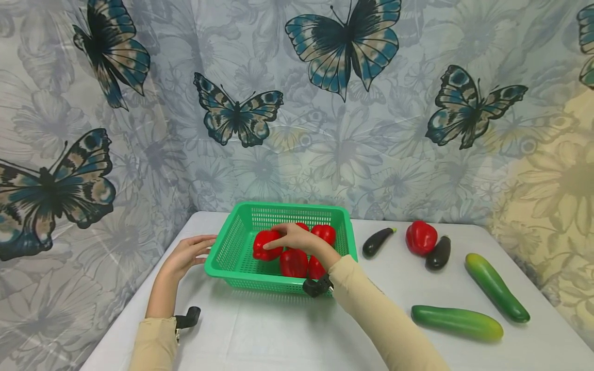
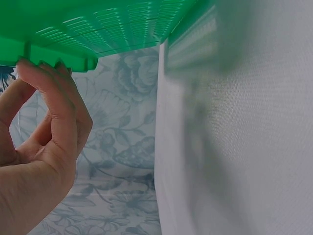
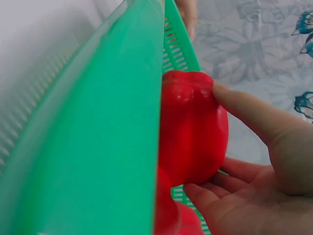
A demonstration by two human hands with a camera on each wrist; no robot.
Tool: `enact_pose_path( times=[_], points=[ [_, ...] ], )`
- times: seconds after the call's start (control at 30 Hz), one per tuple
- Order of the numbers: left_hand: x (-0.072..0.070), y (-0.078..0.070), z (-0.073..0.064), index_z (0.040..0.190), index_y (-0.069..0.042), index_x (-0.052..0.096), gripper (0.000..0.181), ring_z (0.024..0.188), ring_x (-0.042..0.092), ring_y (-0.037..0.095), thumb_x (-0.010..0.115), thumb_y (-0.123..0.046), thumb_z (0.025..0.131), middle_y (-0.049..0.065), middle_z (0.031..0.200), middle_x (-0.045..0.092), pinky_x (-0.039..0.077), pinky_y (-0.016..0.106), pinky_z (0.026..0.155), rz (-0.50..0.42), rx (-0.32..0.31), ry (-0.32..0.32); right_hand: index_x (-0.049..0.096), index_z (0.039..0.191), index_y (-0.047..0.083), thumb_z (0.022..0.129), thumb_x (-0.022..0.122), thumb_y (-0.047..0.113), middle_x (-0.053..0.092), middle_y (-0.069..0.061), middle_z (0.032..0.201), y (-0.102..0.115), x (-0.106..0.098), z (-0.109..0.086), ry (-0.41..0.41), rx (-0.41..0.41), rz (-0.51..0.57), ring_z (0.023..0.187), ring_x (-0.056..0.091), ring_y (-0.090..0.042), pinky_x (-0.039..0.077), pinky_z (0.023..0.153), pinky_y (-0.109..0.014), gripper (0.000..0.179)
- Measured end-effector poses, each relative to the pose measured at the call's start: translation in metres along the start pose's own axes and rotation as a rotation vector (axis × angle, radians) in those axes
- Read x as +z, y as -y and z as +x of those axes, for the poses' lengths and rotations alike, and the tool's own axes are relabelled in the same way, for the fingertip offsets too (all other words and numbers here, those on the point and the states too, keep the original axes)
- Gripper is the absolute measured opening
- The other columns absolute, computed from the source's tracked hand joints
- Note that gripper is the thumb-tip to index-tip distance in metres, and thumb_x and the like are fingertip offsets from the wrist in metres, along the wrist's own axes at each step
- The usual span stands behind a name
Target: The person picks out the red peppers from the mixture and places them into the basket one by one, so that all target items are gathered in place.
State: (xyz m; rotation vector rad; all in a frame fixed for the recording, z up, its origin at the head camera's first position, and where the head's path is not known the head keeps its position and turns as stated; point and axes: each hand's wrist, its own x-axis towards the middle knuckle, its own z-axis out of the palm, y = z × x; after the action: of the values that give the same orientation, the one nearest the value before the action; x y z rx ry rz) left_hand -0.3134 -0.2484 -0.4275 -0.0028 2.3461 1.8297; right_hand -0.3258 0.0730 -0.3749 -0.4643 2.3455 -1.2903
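Note:
My right hand (image 1: 299,238) reaches over a green plastic basket (image 1: 260,283) and holds a red bell pepper (image 1: 265,248). The right wrist view shows the thumb on one side of this bell pepper (image 3: 193,132) and the fingers on the other side. Several more red bell peppers (image 1: 294,263) lie in the basket's right half, partly hidden by my hand and forearm. At the basket's left side, my left hand (image 1: 185,255) touches the rim with its fingertips. In the left wrist view those fingers of the left hand (image 2: 61,122) are loosely bent against the rim's edge.
Right of the basket lie a dark eggplant (image 1: 378,242), another red bell pepper (image 1: 421,238) with a second eggplant (image 1: 438,253) beside it, and two green zucchini, one slanted (image 1: 496,286) and one nearer (image 1: 457,323). Butterfly-printed cloth (image 1: 325,154) stands behind the white table (image 1: 260,330).

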Motion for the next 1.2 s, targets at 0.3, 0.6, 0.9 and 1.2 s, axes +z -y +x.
enact_pose_path(
  times=[0.3, 0.6, 0.9, 1.2],
  points=[
    [-0.002, 0.001, 0.001, 0.139, 0.0, 0.051, 0.058, 0.092, 0.064, 0.006, 0.063, -0.036, 0.096, -0.015, 0.105, 0.064, 0.055, 0.028, 0.079, -0.004, 0.0, -0.001, 0.045, 0.145, 0.008, 0.085, 0.075, 0.033, 0.045, -0.007, 0.149, 0.004, 0.004, 0.003, 0.033, -0.012, -0.081, 0.131, 0.046, -0.025, 0.046, 0.104, -0.045, 0.072],
    [-0.002, 0.0, 0.0, 0.14, 0.001, 0.049, 0.058, 0.09, 0.064, 0.005, 0.062, -0.034, 0.097, -0.016, 0.102, 0.064, 0.055, 0.027, 0.077, -0.011, 0.005, 0.007, 0.049, 0.142, 0.008, 0.082, 0.078, 0.03, 0.05, -0.007, 0.145, 0.002, 0.008, 0.007, 0.063, -0.033, -0.131, 0.13, 0.047, -0.024, 0.048, 0.102, -0.042, 0.07],
    [-0.003, 0.0, 0.0, 0.14, 0.002, 0.049, 0.058, 0.09, 0.064, 0.005, 0.062, -0.034, 0.096, -0.017, 0.102, 0.064, 0.054, 0.029, 0.078, -0.013, 0.009, 0.014, 0.054, 0.138, 0.01, 0.08, 0.08, 0.025, 0.055, -0.007, 0.139, 0.002, 0.01, 0.006, 0.094, -0.027, -0.148, 0.124, 0.05, -0.023, 0.049, 0.1, -0.04, 0.066],
    [-0.003, 0.001, 0.001, 0.14, 0.002, 0.05, 0.057, 0.09, 0.064, 0.005, 0.062, -0.034, 0.097, -0.017, 0.102, 0.064, 0.054, 0.027, 0.077, -0.016, 0.009, 0.017, 0.055, 0.135, 0.009, 0.081, 0.078, 0.018, 0.055, -0.008, 0.137, -0.001, 0.013, 0.006, 0.138, -0.066, -0.192, 0.124, 0.05, -0.024, 0.049, 0.099, -0.039, 0.059]
  ],
)
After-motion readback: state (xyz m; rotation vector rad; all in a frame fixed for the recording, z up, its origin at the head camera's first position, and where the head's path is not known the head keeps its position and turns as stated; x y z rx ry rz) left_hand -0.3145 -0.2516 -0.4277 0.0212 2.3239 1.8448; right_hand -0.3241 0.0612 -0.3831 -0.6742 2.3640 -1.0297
